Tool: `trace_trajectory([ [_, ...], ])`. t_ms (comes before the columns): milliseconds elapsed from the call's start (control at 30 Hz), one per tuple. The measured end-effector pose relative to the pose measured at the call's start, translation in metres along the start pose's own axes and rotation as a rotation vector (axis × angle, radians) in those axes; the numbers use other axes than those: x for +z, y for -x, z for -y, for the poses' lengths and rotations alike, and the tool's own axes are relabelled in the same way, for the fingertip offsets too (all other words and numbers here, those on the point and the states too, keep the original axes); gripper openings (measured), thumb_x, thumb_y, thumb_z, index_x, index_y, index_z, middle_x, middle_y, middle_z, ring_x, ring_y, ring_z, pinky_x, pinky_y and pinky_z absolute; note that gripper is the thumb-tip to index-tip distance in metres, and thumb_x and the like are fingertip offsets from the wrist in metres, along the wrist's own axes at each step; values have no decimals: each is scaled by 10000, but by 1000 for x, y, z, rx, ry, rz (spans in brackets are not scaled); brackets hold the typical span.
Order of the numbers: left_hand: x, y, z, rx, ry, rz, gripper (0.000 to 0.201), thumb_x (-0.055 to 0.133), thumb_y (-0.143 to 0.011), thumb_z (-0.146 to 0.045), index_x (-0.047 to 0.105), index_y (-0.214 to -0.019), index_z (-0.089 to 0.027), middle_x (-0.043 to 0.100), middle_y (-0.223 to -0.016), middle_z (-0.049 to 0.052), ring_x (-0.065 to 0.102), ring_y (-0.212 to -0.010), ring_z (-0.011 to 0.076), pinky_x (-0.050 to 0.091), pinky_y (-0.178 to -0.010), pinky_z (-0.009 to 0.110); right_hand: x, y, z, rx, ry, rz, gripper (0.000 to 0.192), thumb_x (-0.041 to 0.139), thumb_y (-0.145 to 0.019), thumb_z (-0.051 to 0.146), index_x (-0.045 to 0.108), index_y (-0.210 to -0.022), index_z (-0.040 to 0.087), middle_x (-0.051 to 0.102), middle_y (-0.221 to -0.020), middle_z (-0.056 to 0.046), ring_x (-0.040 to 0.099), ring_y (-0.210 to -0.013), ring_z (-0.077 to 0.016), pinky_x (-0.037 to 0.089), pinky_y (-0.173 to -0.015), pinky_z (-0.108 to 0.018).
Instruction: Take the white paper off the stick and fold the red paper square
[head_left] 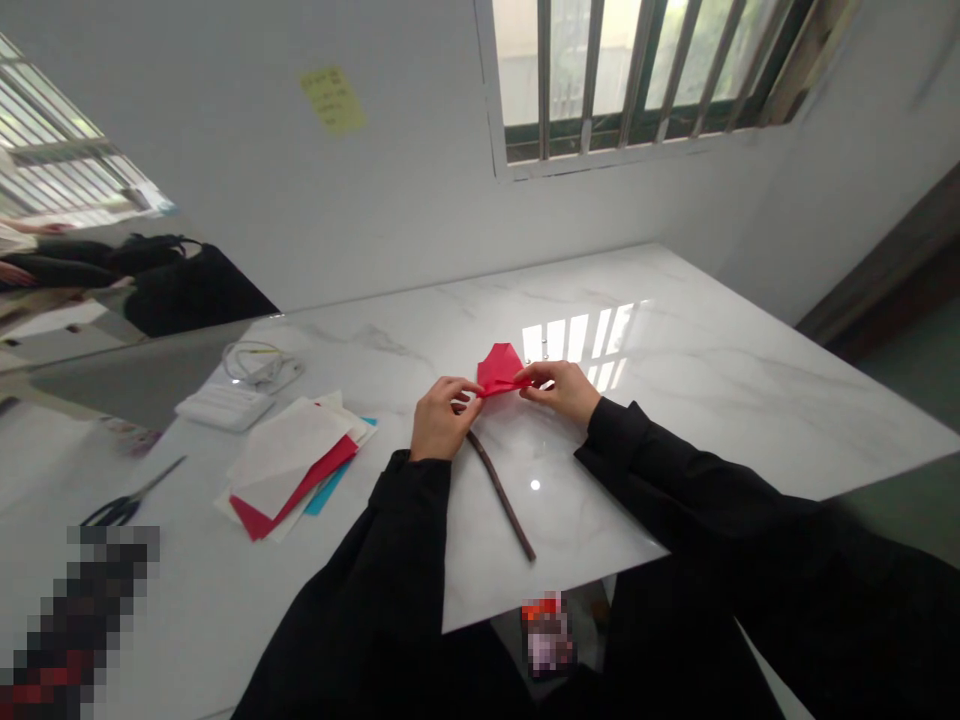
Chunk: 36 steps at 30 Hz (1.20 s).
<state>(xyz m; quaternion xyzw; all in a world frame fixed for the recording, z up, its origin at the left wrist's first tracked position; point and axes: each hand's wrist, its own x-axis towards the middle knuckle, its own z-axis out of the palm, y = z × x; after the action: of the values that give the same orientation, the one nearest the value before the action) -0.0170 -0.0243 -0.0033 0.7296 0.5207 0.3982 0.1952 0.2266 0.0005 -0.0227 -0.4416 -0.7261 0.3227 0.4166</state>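
A piece of red paper (501, 362), folded along its near edge, is held just over the white marbled table (720, 350). My left hand (444, 412) pinches its left corner between thumb and fingers. At the right end, my right hand (561, 390) grips the folded edge the same way. A thin dark brown stick (504, 498) lies on the table below the paper, its upper end close to my left hand. Fingers cover both ends of the fold.
Left of my left arm lies a stack of white, red and blue paper sheets (289, 460). Behind it are a white box (225, 402) and a coiled white cable (259, 365). Scissors (124, 508) lie further left. A wall with a yellow note (334, 100) rises behind the table.
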Motion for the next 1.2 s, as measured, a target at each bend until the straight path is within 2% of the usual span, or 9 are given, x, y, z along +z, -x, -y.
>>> trace_trajectory([
  [133,-3,1,1,15,-150,36,139,700,-866,-320,799,-906,-231,755,-983,40,677,-735,170,574,-728,314,-1,2,0,-11,51,18,200,772,-845,136,820,-1024,210,796,-960,-33,716,-778,-155,585,-759,-295],
  [300,-4,1,2,28,-251,48,119,688,-854,-269,793,-900,-237,773,-954,37,662,-734,188,543,-767,333,-2,2,-3,-103,157,-1,217,797,-812,115,834,-996,225,711,-1152,-78,653,-819,-153,565,-728,-291],
  [467,-2,2,3,62,-202,66,74,684,-847,-258,754,-868,-243,780,-915,43,666,-749,208,532,-773,336,-3,1,-3,-92,198,-10,123,797,-819,116,831,-886,213,688,-928,-50,610,-726,-146,537,-701,-298],
  [567,-1,3,3,92,-164,107,74,676,-839,-241,737,-882,-246,775,-921,44,667,-774,211,534,-790,340,-3,1,-2,-95,194,17,115,791,-825,108,822,-875,207,697,-881,-39,620,-717,-143,529,-702,-291],
  [800,-2,2,6,68,-130,90,221,691,-797,-205,713,-1016,-231,741,-962,54,675,-837,210,545,-805,331,-2,3,-1,-96,167,26,92,777,-827,98,796,-843,186,719,-837,-34,624,-701,-142,521,-699,-287],
  [967,-2,2,6,14,-128,75,417,709,-795,-191,706,-1208,-249,767,-965,38,696,-828,208,541,-771,312,-3,3,0,-127,142,15,64,757,-839,125,770,-833,187,705,-851,-35,631,-730,-149,530,-704,-289],
  [1033,-2,2,5,31,-160,49,360,705,-803,-195,737,-1157,-248,776,-984,44,696,-830,213,536,-753,311,-3,3,0,-111,103,22,51,749,-845,141,761,-837,190,714,-864,-34,642,-743,-152,538,-708,-289],
  [1133,-4,2,2,67,-230,-7,137,701,-834,-253,780,-945,-243,774,-964,48,671,-787,209,527,-728,310,-2,3,2,-66,25,54,24,744,-853,169,754,-857,190,727,-851,-29,658,-751,-155,545,-708,-289],
  [1200,-6,3,3,81,-243,-24,102,696,-848,-293,780,-876,-241,765,-930,41,649,-739,194,522,-716,305,-2,4,3,-64,7,62,25,741,-850,173,756,-864,186,721,-843,-29,652,-743,-152,543,-692,-284],
])
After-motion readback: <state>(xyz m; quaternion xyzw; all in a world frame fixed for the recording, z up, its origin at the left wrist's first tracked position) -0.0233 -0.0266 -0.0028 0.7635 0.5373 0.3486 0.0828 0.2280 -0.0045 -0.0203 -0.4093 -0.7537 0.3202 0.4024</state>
